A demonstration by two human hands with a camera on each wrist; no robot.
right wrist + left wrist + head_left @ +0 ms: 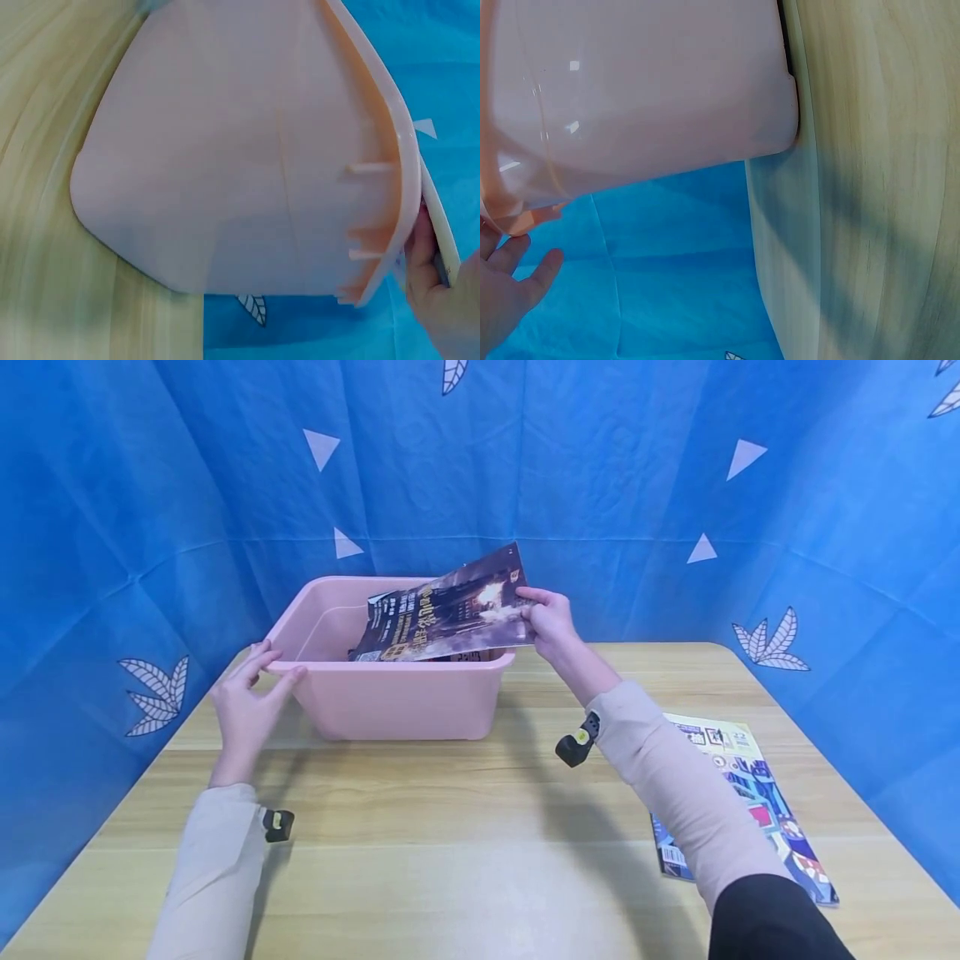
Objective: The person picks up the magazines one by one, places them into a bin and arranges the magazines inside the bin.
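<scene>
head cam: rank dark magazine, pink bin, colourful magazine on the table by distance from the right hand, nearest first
1. dark magazine: pinched in the right hand, tilted over the bin.
2. pink bin: just left of the hand.
3. colourful magazine: flat on the table, near right.

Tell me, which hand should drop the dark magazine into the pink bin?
Probably the right hand. It already pinches the dark magazine, tilted over the pink bin. The left hand only rests on the bin's left rim, holding nothing, so it looks better placed to steady the bin.
</scene>
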